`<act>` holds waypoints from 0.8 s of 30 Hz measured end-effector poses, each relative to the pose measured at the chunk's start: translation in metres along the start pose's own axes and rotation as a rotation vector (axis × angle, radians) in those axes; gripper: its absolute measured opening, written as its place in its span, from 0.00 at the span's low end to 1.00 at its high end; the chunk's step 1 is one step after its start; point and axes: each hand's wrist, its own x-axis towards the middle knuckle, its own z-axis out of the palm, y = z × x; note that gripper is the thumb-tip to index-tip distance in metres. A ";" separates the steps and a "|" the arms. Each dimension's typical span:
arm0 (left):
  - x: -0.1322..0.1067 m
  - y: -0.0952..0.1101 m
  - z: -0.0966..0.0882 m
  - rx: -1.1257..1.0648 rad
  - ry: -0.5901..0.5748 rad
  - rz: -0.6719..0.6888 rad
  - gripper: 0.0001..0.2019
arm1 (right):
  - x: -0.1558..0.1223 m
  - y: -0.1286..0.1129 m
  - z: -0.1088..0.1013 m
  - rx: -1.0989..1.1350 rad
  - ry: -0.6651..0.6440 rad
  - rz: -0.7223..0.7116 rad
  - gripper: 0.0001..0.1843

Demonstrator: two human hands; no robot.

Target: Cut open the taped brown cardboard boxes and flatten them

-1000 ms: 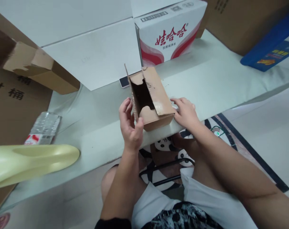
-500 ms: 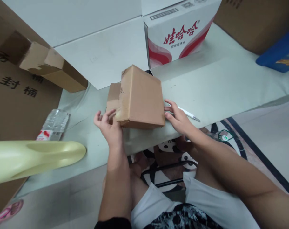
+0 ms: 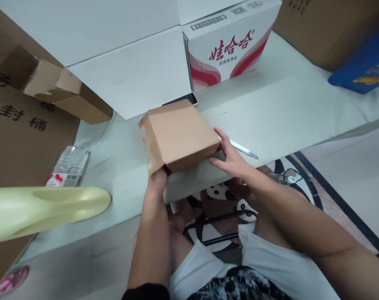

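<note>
At 9 o'clock in the view a pale yellow plastic shape (image 3: 48, 206) juts in over the table (image 3: 289, 104), and a crushed bottle (image 3: 69, 166) lies just past it, towards 10 o'clock.

The left hand (image 3: 158, 180) has slid in under the box (image 3: 181, 133) at the box's 7 o'clock corner. Only the wrist and the heel of the hand show. The fingers are hidden beneath the cardboard, so how far they are curled cannot be told. A second ago this hand was gripping the box by its open mouth.

The box itself is what has changed most. A second ago it stood tilted with its dark opening and torn flaps facing the camera. Half a second ago it was rolling over. Now a plain closed face is up, a taped flap runs down its left side, and the opening is out of sight. It sits at the near table edge, centre of view, lifted slightly at the near corner. By the look of it, the turn-over is all but finished and both hands are only steadying it.

The right hand (image 3: 230, 160) is spread open and holds nothing, its fingertips pressed to the box's 4 o'clock edge. A thin white pen-like tool (image 3: 243, 149), hidden behind the box a second ago, lies just beyond the hand at 3 o'clock.
</note>
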 end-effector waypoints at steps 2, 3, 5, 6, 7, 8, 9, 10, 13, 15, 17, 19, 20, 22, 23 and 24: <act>-0.004 0.004 0.006 -0.076 0.052 -0.114 0.24 | 0.001 0.000 -0.002 0.028 0.069 0.014 0.53; -0.005 0.007 0.007 -0.091 0.046 -0.106 0.25 | 0.002 0.001 -0.003 0.044 0.084 0.023 0.54; -0.005 0.012 0.007 -0.101 0.006 -0.026 0.27 | 0.002 0.001 -0.005 0.064 0.057 0.036 0.57; -0.004 0.014 0.006 -0.103 -0.011 0.018 0.28 | 0.003 0.000 -0.006 0.066 0.023 0.040 0.57; -0.004 0.015 0.005 -0.105 -0.025 0.051 0.29 | 0.003 -0.001 -0.006 0.066 -0.014 0.042 0.56; -0.003 0.016 0.004 -0.106 -0.035 0.070 0.29 | 0.002 -0.003 -0.005 0.064 -0.046 0.040 0.54; -0.003 0.017 0.003 -0.108 -0.040 0.076 0.30 | 0.002 -0.004 -0.005 0.063 -0.065 0.034 0.51; -0.002 0.018 0.004 -0.116 -0.042 0.077 0.30 | 0.001 -0.006 -0.004 0.067 -0.071 0.024 0.48; -0.003 0.022 0.006 -0.143 -0.052 0.097 0.31 | -0.001 -0.008 -0.003 0.068 -0.019 0.008 0.44; -0.003 0.026 0.008 -0.136 -0.084 0.107 0.32 | -0.002 -0.004 -0.005 0.006 0.085 0.018 0.46; -0.003 0.028 0.009 -0.104 -0.124 0.106 0.32 | -0.001 0.002 -0.009 -0.097 0.232 0.050 0.49; -0.002 0.029 0.009 -0.083 -0.137 0.102 0.33 | 0.000 0.008 -0.014 -0.167 0.354 0.080 0.49; -0.002 0.029 0.009 -0.080 -0.126 0.099 0.32 | 0.000 0.010 -0.016 -0.176 0.392 0.086 0.47; -0.001 0.028 0.007 -0.080 -0.089 0.094 0.31 | 0.001 0.011 -0.020 -0.159 0.426 0.070 0.42; 0.000 0.027 0.005 -0.078 -0.072 0.093 0.30 | 0.001 0.010 -0.021 -0.150 0.432 0.056 0.40; 0.001 0.027 0.003 -0.073 -0.062 0.096 0.28 | 0.001 0.008 -0.021 -0.148 0.434 0.044 0.39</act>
